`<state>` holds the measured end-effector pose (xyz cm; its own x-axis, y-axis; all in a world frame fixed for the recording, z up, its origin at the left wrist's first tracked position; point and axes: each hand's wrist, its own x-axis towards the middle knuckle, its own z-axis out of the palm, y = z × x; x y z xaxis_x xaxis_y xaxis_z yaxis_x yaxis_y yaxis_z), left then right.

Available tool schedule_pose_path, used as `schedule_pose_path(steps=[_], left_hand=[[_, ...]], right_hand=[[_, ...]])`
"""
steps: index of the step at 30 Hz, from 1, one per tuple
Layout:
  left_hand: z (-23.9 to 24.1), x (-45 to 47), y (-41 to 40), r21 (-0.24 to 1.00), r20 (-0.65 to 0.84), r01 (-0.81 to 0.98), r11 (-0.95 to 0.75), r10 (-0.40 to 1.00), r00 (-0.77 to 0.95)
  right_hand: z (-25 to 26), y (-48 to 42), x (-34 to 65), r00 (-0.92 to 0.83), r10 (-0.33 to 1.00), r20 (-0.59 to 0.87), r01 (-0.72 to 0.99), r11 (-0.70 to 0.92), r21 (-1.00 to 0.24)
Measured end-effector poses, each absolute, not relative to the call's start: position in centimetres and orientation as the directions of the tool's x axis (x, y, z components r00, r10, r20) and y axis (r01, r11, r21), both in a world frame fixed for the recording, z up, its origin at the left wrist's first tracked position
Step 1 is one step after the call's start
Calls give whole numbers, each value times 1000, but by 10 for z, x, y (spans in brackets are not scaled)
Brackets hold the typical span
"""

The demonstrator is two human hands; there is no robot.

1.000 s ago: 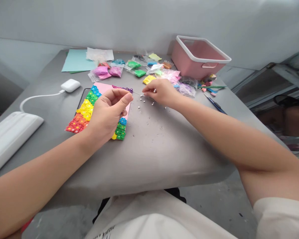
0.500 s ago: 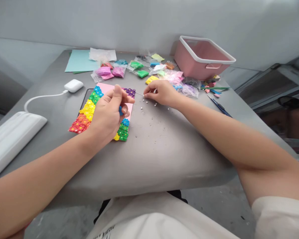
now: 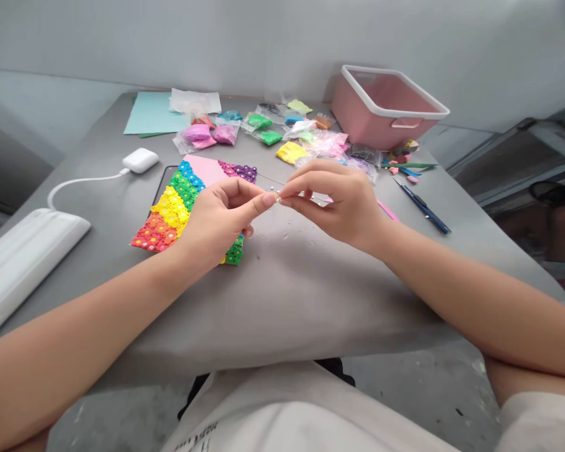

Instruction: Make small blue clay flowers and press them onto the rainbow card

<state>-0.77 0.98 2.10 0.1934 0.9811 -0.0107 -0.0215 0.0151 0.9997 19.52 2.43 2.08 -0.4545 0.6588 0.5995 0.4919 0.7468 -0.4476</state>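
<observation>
My left hand (image 3: 223,216) is closed over the right side of a pink board (image 3: 202,166) covered in rows of small clay flowers in rainbow bands. Its thumb and forefinger meet my right hand (image 3: 332,198) at a tiny white ball (image 3: 278,199). The right fingers pinch at that ball from the other side. Behind the right hand lies a thin tool with a pink handle (image 3: 388,211), its metal shaft pointing at the board. The left hand's curled fingers are mostly hidden.
Bagged coloured clay (image 3: 292,152) lies across the back, beside a pink basket (image 3: 381,116). A blue pen-like knife (image 3: 424,208) is at the right. At the left are a white case (image 3: 141,160) cabled to a white block (image 3: 37,263), and blue-green sheets (image 3: 153,113).
My right hand has come up from the tabletop among the white balls to my left fingertips. The left hand has turned, its thumb now pointing right; the blue bit in its fingers is hidden.
</observation>
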Motion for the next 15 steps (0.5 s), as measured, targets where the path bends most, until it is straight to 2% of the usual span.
schedule_pose_path(steps=[6,12,15], left_hand=[[21,-7,9,999,-9,-30,16,972,236],[21,-6,9,999,-4,-38,13,976,218],[20,-6,9,999,-8,-51,19,976,217]], right_hand=[[17,18,193,-455,599,659,470,790,-394],[16,17,192,-479,616,625,524,772,-359],[22,15,193,-460,677,575,561,723,-403]])
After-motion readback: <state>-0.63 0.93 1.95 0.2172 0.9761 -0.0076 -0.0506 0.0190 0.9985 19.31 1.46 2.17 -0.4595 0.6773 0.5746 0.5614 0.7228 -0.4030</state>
